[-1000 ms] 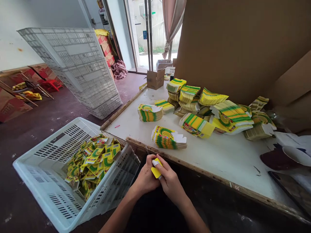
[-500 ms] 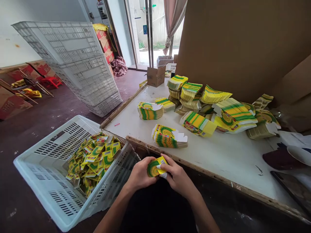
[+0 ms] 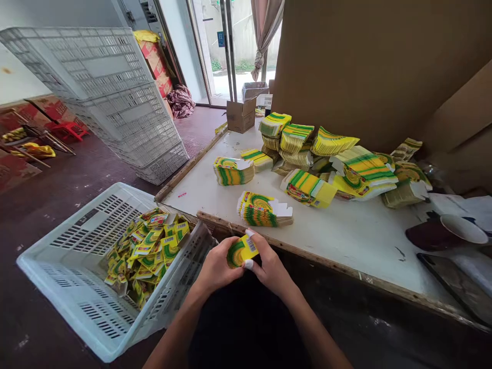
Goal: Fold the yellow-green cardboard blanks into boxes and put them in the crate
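One small yellow-green carton (image 3: pixel 236 253) in both hands, just in front of the counter (image 3: pixel 330 238). Left hand (image 3: pixel 215 264): fingers wrapped round the swirl-printed end. Right hand (image 3: pixel 271 259): fingers, white coverings (image 3: pixel 249 264) on thumb and index tips, pinch the barcode end. Step looks like pressing that end closed; probably calls for even pressure so the thin card doesn't buckle. On the counter, near its front edge: fanned stack (image 3: pixel 261 210) of flat glossy blanks, white tabs; curved bundles (image 3: pixel 298 136) at its far side. Counter top smooth, white; wood edging (image 3: pixel 307 250) rough. Left of the counter: slotted pale-blue plastic crate (image 3: pixel 92 220), jumbled cartons (image 3: pixel 148 251) inside.
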A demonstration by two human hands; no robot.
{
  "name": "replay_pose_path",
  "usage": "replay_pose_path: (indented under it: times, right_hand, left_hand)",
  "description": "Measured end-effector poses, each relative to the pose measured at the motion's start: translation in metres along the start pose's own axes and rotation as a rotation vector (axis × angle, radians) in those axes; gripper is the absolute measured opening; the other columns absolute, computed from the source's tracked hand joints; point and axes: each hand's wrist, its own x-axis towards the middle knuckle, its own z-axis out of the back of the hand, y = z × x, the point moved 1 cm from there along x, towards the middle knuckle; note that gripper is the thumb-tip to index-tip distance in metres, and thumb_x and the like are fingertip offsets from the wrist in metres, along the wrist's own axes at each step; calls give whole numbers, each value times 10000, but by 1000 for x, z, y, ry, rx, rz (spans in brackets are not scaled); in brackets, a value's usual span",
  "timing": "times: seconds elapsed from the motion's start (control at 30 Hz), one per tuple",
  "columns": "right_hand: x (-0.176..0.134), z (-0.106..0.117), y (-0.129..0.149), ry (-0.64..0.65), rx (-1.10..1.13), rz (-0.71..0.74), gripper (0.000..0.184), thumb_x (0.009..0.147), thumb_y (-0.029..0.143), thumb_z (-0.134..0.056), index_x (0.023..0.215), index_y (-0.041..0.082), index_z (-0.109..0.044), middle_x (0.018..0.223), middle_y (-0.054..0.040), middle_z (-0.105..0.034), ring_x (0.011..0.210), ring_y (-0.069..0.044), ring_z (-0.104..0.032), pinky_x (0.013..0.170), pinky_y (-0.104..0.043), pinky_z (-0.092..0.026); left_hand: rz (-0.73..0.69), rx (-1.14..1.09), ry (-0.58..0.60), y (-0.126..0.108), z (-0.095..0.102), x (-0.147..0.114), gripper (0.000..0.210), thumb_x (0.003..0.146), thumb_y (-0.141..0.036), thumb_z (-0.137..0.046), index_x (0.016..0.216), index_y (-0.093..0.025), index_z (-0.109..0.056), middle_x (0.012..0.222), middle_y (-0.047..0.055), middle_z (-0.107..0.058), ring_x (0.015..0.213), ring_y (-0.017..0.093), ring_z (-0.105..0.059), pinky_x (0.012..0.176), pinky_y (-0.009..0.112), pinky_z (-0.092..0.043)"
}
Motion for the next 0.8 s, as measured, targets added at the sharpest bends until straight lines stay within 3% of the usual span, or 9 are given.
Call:
replay_pose_path:
  times: [0.07,0.1,0.2,0.23,0.3,0.4,0.57,0.7,0.8]
  right_hand:
    - [12,9,-6,-91,-16,6,636,869,339,-632,1451,204,-412,1375,-148,-582,1220,-284,-609,1012,-436,-522]
    - [20,15,-10,-159,-52,0,607,870,336,-624,1429,199,-430,1317,-144,-617,1158,-280,-640,981,-435,-536]
    - [49,34,-23,-374,-300,-56,414,863,245,-580,1274,193,-557,1186,-135,-678,1124,-295,-630,994,-471,-499]
    - [58,38,-27,-389,-394,-93,393,848,199,-573,1241,179,-576,1178,-144,-681,1131,-304,-618,1006,-485,-478]
    - [75,44,-35,-348,-541,-187,390,799,110,-568,1184,159,-607,1109,-153,-703,1074,-314,-625,979,-494,-471]
    - [88,46,-41,-283,-615,-262,373,745,46,-564,1094,156,-637,991,-146,-717,953,-310,-638,891,-470,-492]
    - [82,46,-35,-358,-561,-205,403,709,66,-578,1098,170,-593,993,-136,-685,946,-312,-615,879,-479,-486]
    - [54,31,-12,-416,-226,-150,392,738,146,-593,1120,204,-527,858,-50,-640,807,-249,-615,789,-410,-519]
    - [28,5,14,-217,83,-181,358,757,202,-624,1099,224,-520,791,-1,-594,705,-191,-594,700,-329,-521]
  left_hand:
    - [22,-9,-81,8,7,3,502,682,-326,-721,1149,-192,-599,1054,81,-723,924,246,-701,857,385,-567]
    - [39,9,-179,14,13,4,510,699,-358,-719,1161,-190,-587,1065,87,-712,943,254,-697,875,402,-563]
    - [111,200,-641,38,42,7,667,676,-423,-752,1242,-148,-529,1206,164,-629,1142,344,-615,1017,519,-478]
    - [136,277,-773,46,53,6,763,649,-440,-774,1286,-128,-494,1275,195,-581,1228,381,-550,1069,564,-418]
    - [168,348,-894,58,67,4,843,642,-462,-775,1336,-111,-448,1337,215,-527,1301,407,-471,1105,600,-356]
    - [189,251,-807,64,65,-2,719,701,-480,-723,1302,-161,-491,1291,164,-563,1260,360,-513,1088,559,-393]
    - [237,-273,-428,47,10,-4,567,730,-472,-704,1211,-214,-553,1236,125,-622,1188,306,-587,991,488,-480]
    - [171,-737,-219,25,-25,6,826,628,-492,-822,1330,-243,-465,1326,150,-580,1233,313,-562,973,456,-491]
    - [96,-1091,-225,5,-31,15,755,652,-603,-783,1256,-227,-530,1253,134,-624,1189,300,-586,971,438,-491]
